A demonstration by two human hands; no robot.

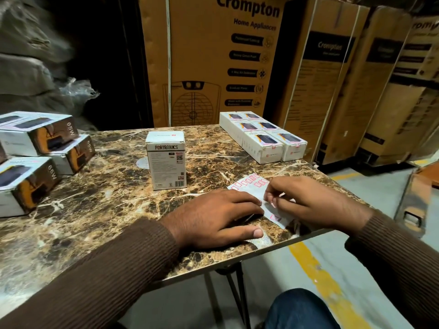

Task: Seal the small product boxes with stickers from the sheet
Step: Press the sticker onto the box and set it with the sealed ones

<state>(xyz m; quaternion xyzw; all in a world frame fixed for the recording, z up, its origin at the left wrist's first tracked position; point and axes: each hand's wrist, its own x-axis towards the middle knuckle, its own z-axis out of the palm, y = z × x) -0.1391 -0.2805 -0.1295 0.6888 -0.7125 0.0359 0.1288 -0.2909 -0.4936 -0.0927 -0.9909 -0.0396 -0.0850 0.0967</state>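
1. While the left hand (221, 216) is lying flat, fingers spread, pressing the sticker sheet (255, 195) onto the table (107, 210), the right hand (306, 200) is pinching a sticker at the sheet's edge.
2. Upright small box (166, 160) is standing behind the sheet, apart from both hands.

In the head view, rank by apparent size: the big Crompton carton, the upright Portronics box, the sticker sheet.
1. Crompton carton, by far the largest.
2. Upright Portronics box.
3. Sticker sheet, though hands cover much of it and it lies nearer the camera, so 2 versus 3 is unsure.
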